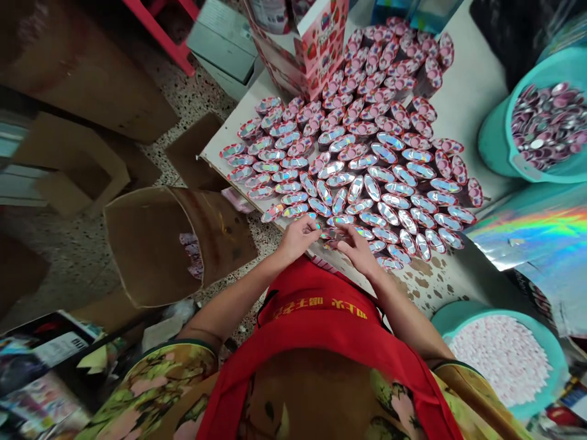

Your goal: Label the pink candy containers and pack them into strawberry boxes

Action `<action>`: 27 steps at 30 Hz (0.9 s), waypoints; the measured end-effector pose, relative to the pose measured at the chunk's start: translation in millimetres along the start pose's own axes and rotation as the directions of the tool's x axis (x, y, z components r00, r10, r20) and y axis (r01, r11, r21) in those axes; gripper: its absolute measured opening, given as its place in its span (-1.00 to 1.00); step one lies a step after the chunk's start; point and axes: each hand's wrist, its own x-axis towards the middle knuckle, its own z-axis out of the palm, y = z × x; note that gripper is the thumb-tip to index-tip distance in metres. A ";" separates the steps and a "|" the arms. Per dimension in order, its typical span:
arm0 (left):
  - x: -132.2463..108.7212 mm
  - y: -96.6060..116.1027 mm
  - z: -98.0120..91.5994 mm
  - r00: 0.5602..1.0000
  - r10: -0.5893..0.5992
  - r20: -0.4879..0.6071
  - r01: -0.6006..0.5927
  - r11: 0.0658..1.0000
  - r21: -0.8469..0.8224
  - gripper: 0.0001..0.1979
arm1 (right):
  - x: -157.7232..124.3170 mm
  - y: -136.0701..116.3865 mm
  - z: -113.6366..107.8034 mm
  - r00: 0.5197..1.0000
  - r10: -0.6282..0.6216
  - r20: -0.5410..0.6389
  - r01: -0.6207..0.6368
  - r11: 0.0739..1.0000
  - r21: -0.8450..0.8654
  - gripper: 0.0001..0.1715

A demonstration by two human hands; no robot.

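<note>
My left hand (298, 237) is at the front edge of the table, its thumb and fingers pinched together on something too small to make out. Close by on the right, my right hand (355, 247) has its fingers curled over the nearest oval pieces. What it grips is hidden. A small shiny oval (329, 233) shows between the two hands. Beyond them stand many upright oval packs (387, 212), packed closely, with silvery rainbow tops and red rims. Those farther back (362, 128) have round pink discs on their tops.
A strawberry-printed carton (323, 46) stands at the back of the white table (468, 116). On the right are a teal bucket (498, 137) of pink discs, holographic sheeting (541, 238) and a teal basin (557, 366) of small white pieces. An open cardboard box (151, 244) lies left.
</note>
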 end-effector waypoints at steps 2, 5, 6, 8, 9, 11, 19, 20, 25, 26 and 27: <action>8.3 0.4 0.8 0.999 0.037 -0.023 -0.035 0.998 0.053 -0.85 | 13.0 -5.3 1.3 0.998 0.062 -0.002 -0.062 0.995 0.077 -0.14; 19.5 3.6 2.3 0.998 0.043 -0.038 -0.041 0.997 0.072 -0.85 | 29.9 -5.7 -2.6 0.992 0.123 -0.041 -0.117 0.986 0.116 -0.26; 23.3 5.5 2.9 0.999 0.028 -0.044 -0.025 0.998 0.064 -0.84 | 35.3 -5.4 -5.7 0.991 0.118 -0.064 -0.111 0.989 0.101 -0.28; 32.9 9.2 3.9 0.999 -0.013 -0.042 0.014 0.999 0.043 -0.83 | 46.9 -5.9 -14.2 0.992 0.093 -0.087 -0.090 0.995 0.032 -0.30; 39.3 10.7 4.4 0.999 -0.029 -0.038 0.030 0.999 0.035 -0.82 | 53.7 -7.1 -19.4 0.993 0.079 -0.089 -0.081 0.997 -0.014 -0.30; 56.6 12.3 5.9 0.998 -0.039 -0.043 0.040 0.998 0.039 -0.82 | 70.1 -12.1 -31.2 0.994 0.041 -0.105 -0.054 0.991 -0.123 -0.31; 160.8 38.5 35.4 0.947 0.118 -0.299 -0.011 0.941 0.338 -0.90 | 171.3 -64.9 -102.8 0.976 -0.067 -0.205 -0.081 0.766 -0.637 -0.60; 171.6 45.0 41.9 0.936 0.141 -0.324 -0.008 0.926 0.379 -0.90 | 183.7 -72.6 -112.0 0.972 -0.070 -0.224 -0.105 0.723 -0.683 -0.62; 205.1 63.6 68.3 0.893 0.177 -0.414 0.049 0.876 0.481 -0.84 | 223.7 -95.2 -134.4 0.942 -0.084 -0.326 -0.224 0.564 -0.795 -0.71; 208.3 63.3 71.3 0.891 0.182 -0.416 0.055 0.867 0.496 -0.84 | 227.0 -96.0 -134.0 0.940 -0.088 -0.331 -0.233 0.545 -0.806 -0.73; 210.7 62.1 73.5 0.891 0.190 -0.414 0.056 0.857 0.512 -0.84 | 229.2 -95.8 -132.7 0.937 -0.093 -0.337 -0.240 0.530 -0.814 -0.76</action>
